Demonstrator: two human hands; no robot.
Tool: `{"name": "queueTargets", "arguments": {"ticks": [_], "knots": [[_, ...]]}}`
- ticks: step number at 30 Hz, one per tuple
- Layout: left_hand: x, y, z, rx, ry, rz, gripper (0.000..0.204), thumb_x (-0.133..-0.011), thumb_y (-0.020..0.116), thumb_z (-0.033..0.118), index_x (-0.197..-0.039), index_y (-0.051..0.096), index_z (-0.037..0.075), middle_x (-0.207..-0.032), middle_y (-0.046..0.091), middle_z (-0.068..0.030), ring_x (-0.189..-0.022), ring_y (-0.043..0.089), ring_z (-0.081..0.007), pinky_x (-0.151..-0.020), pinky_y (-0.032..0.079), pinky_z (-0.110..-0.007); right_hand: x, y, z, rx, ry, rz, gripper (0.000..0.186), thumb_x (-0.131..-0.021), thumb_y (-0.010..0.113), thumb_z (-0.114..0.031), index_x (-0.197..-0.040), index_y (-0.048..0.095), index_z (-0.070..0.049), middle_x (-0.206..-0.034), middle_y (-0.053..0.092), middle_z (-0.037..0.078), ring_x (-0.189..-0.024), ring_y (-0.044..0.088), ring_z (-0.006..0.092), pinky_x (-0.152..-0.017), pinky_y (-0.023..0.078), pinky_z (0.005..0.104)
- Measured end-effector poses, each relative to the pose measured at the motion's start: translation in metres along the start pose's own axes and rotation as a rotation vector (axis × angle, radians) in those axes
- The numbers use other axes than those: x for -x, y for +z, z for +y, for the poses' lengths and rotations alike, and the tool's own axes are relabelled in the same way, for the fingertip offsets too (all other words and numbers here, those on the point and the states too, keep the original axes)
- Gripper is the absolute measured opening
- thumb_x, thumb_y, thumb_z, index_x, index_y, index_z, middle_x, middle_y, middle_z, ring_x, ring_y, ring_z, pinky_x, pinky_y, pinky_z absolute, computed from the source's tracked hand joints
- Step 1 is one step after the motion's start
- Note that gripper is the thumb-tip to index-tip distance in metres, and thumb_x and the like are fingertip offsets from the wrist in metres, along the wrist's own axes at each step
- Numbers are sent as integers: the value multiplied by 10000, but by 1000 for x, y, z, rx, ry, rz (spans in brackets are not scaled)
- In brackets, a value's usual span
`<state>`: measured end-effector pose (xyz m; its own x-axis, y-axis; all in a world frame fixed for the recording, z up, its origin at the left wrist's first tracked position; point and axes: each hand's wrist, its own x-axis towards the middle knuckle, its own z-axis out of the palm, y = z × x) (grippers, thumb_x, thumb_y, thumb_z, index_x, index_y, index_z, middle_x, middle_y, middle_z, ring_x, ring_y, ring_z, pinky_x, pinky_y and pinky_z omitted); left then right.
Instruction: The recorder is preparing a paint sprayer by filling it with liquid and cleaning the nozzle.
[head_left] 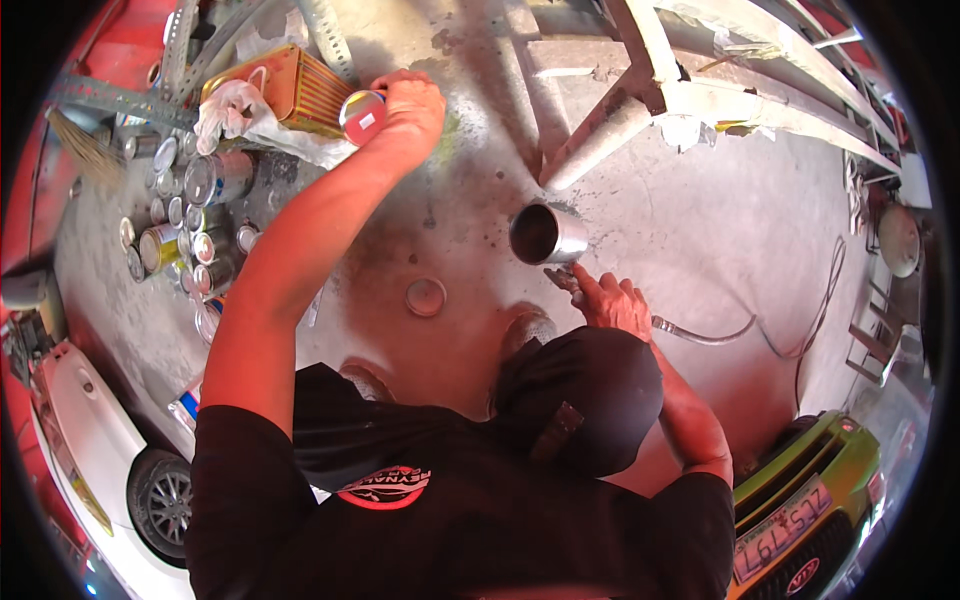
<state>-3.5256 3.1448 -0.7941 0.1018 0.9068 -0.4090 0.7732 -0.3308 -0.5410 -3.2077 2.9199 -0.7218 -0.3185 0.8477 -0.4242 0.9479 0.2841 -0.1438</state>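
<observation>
My left hand [414,108] is stretched far forward, its fingers closed round a small can [362,118] with a red end and a white label patch. That can is beside a yellow-and-red striped tin [300,92]. Lower right, my right hand [614,304] grips a spray gun [564,281], mostly covered by the fingers; a hose [700,337] runs out behind the hand. Just beyond the gun is an open metal cup [548,235], tilted, with a dark inside; whether it joins the gun I cannot tell. A round lid [425,297] lies on the floor between my feet and the left arm.
Many cans [218,178] crowd the floor at left, near a white cloth or plastic [240,118] and a straw broom [85,150]. A pale metal frame [600,125] stands ahead. A white car [110,440] is lower left, a green car [810,490] lower right.
</observation>
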Motion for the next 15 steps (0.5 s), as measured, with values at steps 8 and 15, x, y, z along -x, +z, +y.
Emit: {"name": "queueTargets", "arguments": {"ticks": [8, 15], "knots": [[35, -44, -15, -172, 105, -10, 302, -843, 672, 129, -1134, 725, 70, -1184, 664, -170, -1060, 669, -370, -776, 559, -561, -3, 7, -1, 71, 58, 6, 538, -861, 727, -281, -1378, 577, -288, -866, 611, 63, -795, 635, 287, -686, 520, 420], [28, -64, -33, 21, -7, -48, 284, -841, 675, 109, -1117, 714, 56, -1207, 668, -167, -1096, 692, -296, -857, 585, -453, -1, 13, 8, 28, -16, 31, 458, -918, 607, -276, -1370, 557, -231, -928, 620, 112, -779, 637, 329, -681, 518, 467]]}}
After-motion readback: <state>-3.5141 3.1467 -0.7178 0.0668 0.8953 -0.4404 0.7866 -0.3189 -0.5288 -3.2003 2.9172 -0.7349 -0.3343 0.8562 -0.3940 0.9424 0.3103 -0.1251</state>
